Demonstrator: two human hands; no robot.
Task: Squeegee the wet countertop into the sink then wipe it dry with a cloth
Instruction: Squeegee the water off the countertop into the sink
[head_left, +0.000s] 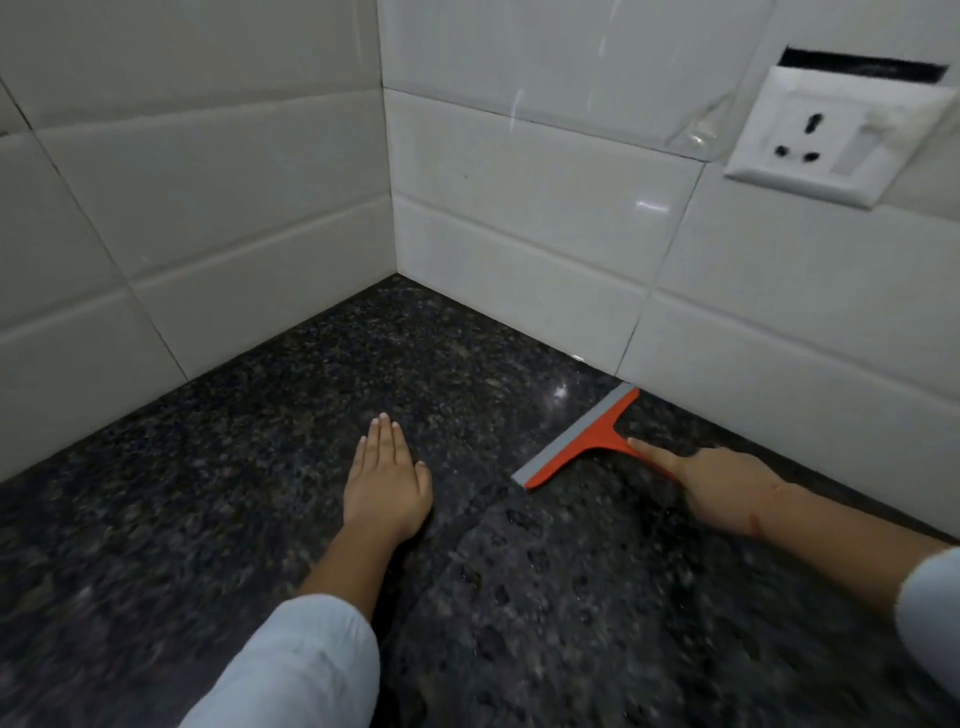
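Observation:
An orange squeegee (587, 439) with a grey rubber blade lies blade-down on the dark speckled granite countertop (260, 467), one end of the blade close to the right tiled wall. My right hand (722, 486) grips its handle, the index finger stretched along it toward the blade. Water beads sit on the granite in front of and below the blade. My left hand (387, 480) rests flat on the countertop to the left of the squeegee, fingers straight and together. No sink or cloth is in sight.
White tiled walls (519, 223) meet in a corner behind the countertop. A white wall socket (826, 140) with a loose plastic film sits high on the right wall.

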